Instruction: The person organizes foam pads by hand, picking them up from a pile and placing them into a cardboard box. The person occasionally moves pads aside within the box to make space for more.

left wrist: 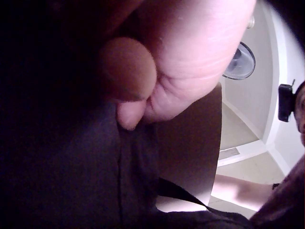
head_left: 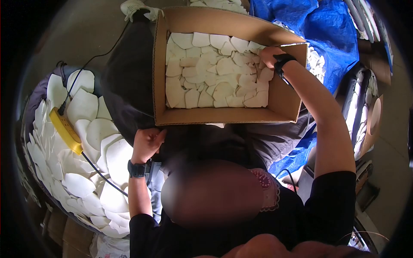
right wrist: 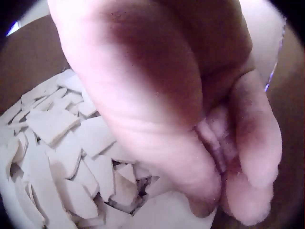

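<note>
In the head view my right hand [head_left: 269, 56] reaches into an open cardboard box [head_left: 223, 115], at its right wall. Thin, flat off-white pieces [head_left: 206, 69] with broken edges cover the box's bottom. The right wrist view shows my thumb and fingers meeting at the edge of one flat white piece [right wrist: 176, 210], pinching it; part of it lies behind the thumb. My left hand [head_left: 148, 142] rests on dark trousers just below the box's lower left corner. Its fingers [left wrist: 128, 69] are loosely curled, with nothing seen in them.
On the left, a large dark-rimmed sack holds bigger rounded white pieces [head_left: 86, 142]. A yellow power strip [head_left: 66, 131] with a black cable lies over them. Blue tarp [head_left: 327, 38] and more white pieces [head_left: 317, 62] are beyond the box's right side.
</note>
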Motion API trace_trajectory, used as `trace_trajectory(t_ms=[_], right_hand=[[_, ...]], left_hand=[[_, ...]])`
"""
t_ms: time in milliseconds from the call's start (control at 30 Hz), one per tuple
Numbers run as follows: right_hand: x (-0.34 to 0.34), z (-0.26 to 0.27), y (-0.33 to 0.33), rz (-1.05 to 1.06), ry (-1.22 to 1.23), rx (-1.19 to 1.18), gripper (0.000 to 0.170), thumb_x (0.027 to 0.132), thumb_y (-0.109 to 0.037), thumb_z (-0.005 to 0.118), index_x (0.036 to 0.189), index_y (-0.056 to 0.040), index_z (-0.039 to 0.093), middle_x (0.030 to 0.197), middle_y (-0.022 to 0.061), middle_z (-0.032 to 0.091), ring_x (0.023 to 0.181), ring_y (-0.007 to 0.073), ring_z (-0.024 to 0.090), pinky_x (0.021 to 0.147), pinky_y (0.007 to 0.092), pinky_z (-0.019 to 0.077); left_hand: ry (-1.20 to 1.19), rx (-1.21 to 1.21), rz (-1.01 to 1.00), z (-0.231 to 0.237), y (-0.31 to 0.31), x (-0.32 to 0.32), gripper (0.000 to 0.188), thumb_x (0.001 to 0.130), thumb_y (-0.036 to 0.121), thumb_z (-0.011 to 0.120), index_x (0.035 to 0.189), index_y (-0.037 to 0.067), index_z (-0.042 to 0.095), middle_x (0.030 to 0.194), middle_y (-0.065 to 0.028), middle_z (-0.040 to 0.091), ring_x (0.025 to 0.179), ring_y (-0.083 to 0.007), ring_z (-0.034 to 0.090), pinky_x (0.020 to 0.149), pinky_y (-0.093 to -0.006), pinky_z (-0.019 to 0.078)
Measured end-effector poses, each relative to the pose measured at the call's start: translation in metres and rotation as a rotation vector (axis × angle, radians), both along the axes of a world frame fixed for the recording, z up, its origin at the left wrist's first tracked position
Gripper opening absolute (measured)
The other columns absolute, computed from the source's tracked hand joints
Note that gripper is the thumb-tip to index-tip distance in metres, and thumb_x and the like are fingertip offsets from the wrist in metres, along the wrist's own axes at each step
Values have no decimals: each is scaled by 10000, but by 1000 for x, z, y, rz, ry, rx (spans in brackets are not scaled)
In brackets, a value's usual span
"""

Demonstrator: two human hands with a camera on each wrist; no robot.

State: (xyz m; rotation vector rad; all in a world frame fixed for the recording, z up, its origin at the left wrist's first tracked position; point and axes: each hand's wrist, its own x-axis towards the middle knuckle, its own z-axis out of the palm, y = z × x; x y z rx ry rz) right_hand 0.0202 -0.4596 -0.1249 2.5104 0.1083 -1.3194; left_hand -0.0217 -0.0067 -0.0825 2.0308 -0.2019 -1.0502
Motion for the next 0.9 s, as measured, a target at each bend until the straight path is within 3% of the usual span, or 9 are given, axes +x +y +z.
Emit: trace_trajectory(t_ms=[33,133,267,333,433,567,633,900], right_hand=[[-2,-2,1,-55,-143,25,225,731,-111,548,882,19,652,897,169,644,852,306,625,703,373,497],[-1,-13,-1,-40,-146,-19,251,755,-151,491,847,15,656,878,175,642,840,322,622,696,390,497],[6,5,6,7,-208,44,202,724,-135,540,802,12,653,851,175,641,820,332,621,682,397,494],[9,30,20,-67,9,267,154,674,-59,580,805,-27,652,818,152,641,800,309,625,654,391,492],[7,28,23,-177,152,241,250,625,24,599,850,-74,647,837,131,639,818,288,617,652,377,489],[3,14,18,-93,141,226,336,614,67,595,901,-103,634,891,125,631,852,275,603,666,367,485],[7,31,27,-125,207,178,474,624,107,494,994,-146,649,975,124,615,814,251,616,620,347,502],[8,38,34,-140,249,134,497,636,98,488,1035,-161,635,926,118,627,778,242,623,609,344,496]], left_hand=[[-1,1,2,0,0,0,323,810,180,607,532,21,559,397,-40,499,325,-100,479,350,-229,335],[-21,-21,-1,0,1,-1,332,829,176,596,545,7,556,406,-30,492,331,-80,461,343,-231,308],[-22,-14,-12,-1,1,0,320,809,182,608,536,21,559,397,-40,499,324,-102,480,351,-231,338],[1,-9,7,0,-1,1,322,808,183,607,534,22,558,394,-39,496,326,-104,485,354,-232,341],[-9,8,-3,1,-2,1,324,807,185,607,531,23,557,392,-38,493,328,-107,490,355,-231,344],[-17,1,-5,0,1,0,324,806,187,609,530,24,556,391,-36,493,328,-108,492,355,-231,344],[-27,0,-8,0,0,0,324,807,188,609,532,25,555,391,-36,493,326,-107,489,353,-231,342],[-7,-8,12,1,0,0,335,814,194,610,531,23,554,393,-36,491,325,-102,484,349,-229,337]])
